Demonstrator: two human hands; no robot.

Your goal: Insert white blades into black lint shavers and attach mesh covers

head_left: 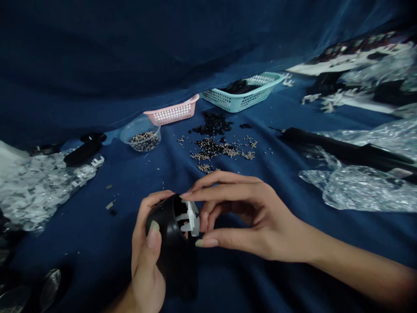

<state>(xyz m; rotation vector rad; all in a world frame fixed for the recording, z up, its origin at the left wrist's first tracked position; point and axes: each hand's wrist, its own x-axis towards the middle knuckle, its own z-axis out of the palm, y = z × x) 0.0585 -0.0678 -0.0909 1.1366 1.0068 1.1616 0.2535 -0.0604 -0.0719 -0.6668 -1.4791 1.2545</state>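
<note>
My left hand (148, 256) is wrapped round a black cylindrical housing (169, 230), its thumb along the near side. The housing's round opening faces right. At that opening sits a white plastic part (192, 219) with prongs reaching inside. My right hand (241, 213) grips this white part between thumb and fingers, at the rim of the housing. Whether the part is seated or loose I cannot tell. The lower end of the housing is lost in shadow.
Small screws (224, 150) lie in piles beyond my hands, beside black bits (213, 124). Behind stand a clear bowl (143, 134) of screws, a pink basket (172, 114) and a teal basket (239, 102). A black powered screwdriver (325, 141) and bubble wrap (371, 187) lie right; white parts (42, 187) heap left.
</note>
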